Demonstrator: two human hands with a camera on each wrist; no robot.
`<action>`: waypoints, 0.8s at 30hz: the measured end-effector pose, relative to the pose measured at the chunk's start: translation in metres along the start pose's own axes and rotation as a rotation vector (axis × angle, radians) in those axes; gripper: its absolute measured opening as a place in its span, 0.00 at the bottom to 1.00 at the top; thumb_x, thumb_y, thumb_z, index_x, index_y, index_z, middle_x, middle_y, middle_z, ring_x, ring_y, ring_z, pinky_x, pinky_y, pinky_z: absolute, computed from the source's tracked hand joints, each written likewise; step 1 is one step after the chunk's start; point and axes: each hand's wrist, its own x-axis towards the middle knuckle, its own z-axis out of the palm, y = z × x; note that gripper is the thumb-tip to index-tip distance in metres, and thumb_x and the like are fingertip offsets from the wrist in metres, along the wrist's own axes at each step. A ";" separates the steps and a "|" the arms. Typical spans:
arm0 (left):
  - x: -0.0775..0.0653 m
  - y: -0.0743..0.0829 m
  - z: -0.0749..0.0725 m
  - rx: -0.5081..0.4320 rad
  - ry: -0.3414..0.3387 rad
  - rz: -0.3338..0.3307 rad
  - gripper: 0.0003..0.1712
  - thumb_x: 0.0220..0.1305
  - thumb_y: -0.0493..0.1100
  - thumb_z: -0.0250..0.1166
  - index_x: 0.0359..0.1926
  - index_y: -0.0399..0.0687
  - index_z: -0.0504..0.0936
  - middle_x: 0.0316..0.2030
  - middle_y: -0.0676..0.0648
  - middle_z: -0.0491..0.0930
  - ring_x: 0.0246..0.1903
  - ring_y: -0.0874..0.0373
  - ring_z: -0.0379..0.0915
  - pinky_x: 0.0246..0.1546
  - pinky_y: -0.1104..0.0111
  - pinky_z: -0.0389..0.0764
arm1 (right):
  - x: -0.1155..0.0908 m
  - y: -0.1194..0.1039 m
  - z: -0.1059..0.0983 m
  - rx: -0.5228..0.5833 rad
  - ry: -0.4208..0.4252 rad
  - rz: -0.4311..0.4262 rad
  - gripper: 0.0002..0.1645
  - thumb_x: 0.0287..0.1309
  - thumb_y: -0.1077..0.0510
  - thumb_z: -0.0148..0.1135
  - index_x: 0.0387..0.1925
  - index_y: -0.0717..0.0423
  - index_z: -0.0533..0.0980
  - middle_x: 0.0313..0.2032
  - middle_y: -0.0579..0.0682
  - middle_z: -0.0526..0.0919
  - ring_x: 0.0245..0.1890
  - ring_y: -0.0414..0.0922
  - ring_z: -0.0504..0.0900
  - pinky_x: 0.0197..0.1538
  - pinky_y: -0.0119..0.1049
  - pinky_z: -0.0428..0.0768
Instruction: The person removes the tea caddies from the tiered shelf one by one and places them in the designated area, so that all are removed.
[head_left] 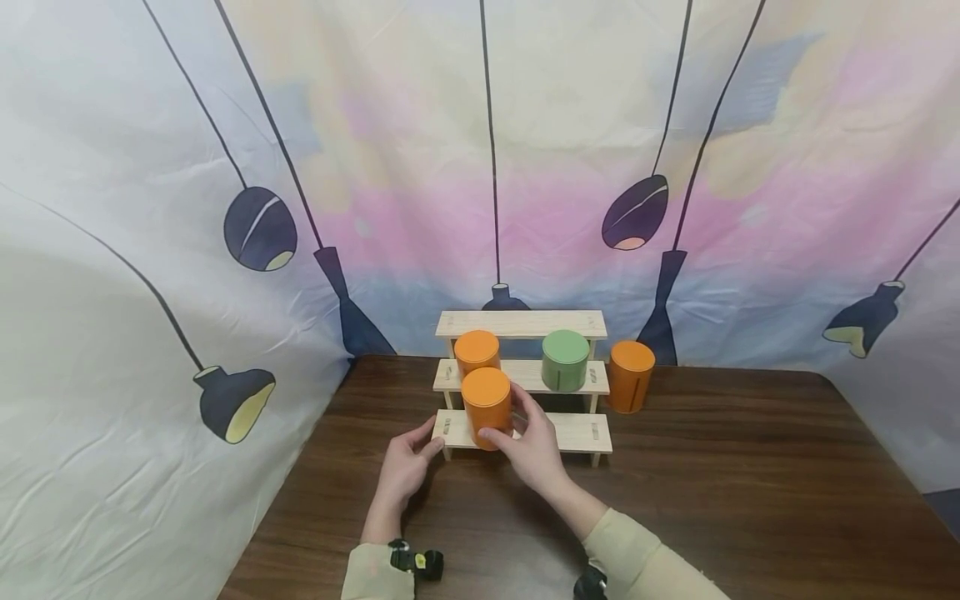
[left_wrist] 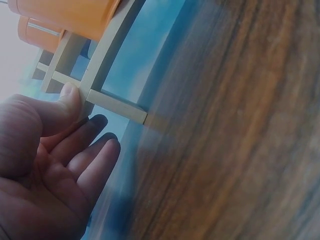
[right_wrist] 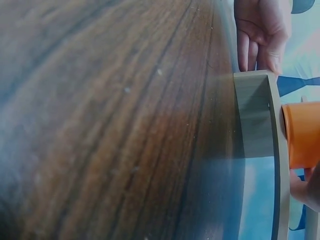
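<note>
From my end, I had the front can [head_left: 487, 408] gripped in the right hand [head_left: 534, 442], long axis upright, on or just above the bottom step [head_left: 577, 429], left of its middle. The left hand [head_left: 405, 462] was farther from it — fingers loose, touching the step's left end.

lamp-patterned cloth [head_left: 570, 125] behind brown table [head_left: 750, 483]

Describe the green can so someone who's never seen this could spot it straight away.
On the brown table stands a three-step wooden rack. Toward the right end of its middle step sits the green can. It is the only green one; the three orange cans share its shape.
</note>
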 end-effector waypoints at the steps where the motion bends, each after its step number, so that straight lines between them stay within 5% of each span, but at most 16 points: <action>1: 0.000 0.000 0.000 0.000 0.001 0.000 0.27 0.76 0.39 0.67 0.73 0.41 0.78 0.72 0.38 0.75 0.73 0.36 0.68 0.73 0.41 0.67 | 0.000 0.000 0.000 -0.004 -0.003 -0.002 0.50 0.56 0.59 0.84 0.77 0.58 0.68 0.69 0.57 0.77 0.68 0.57 0.77 0.69 0.55 0.78; 24: -0.001 0.000 -0.001 -0.004 -0.004 -0.005 0.27 0.76 0.40 0.67 0.73 0.44 0.78 0.72 0.38 0.74 0.74 0.37 0.66 0.73 0.41 0.66 | 0.003 -0.011 -0.012 0.093 -0.063 0.107 0.49 0.52 0.64 0.85 0.74 0.57 0.72 0.67 0.57 0.80 0.67 0.56 0.80 0.68 0.50 0.79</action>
